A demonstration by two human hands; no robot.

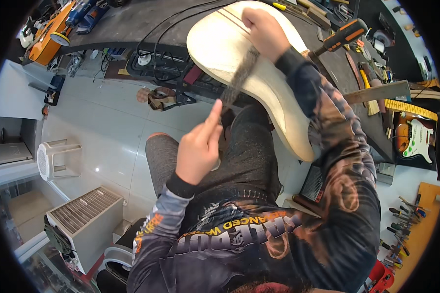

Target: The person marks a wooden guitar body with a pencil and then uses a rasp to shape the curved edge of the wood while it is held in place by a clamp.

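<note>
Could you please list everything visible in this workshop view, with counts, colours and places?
unfinished guitar body: one, pale bare wood, propped from the lap against the bench edge
abrasive strip: one, grey, blurred, stretched between both hands over the body's edge
workbench: one, dark, across the top
mallet: one, orange and black handle, on the bench, upper right
finished electric guitar: one, sunburst with white plate, far right
plastic stool: one, white, on the floor at left
louvred box: one, white, lower left
hand tools: several, on an orange board, lower right
left hand: one, grip on the strip's lower end
right hand: one, grip on the strip's upper end
</note>
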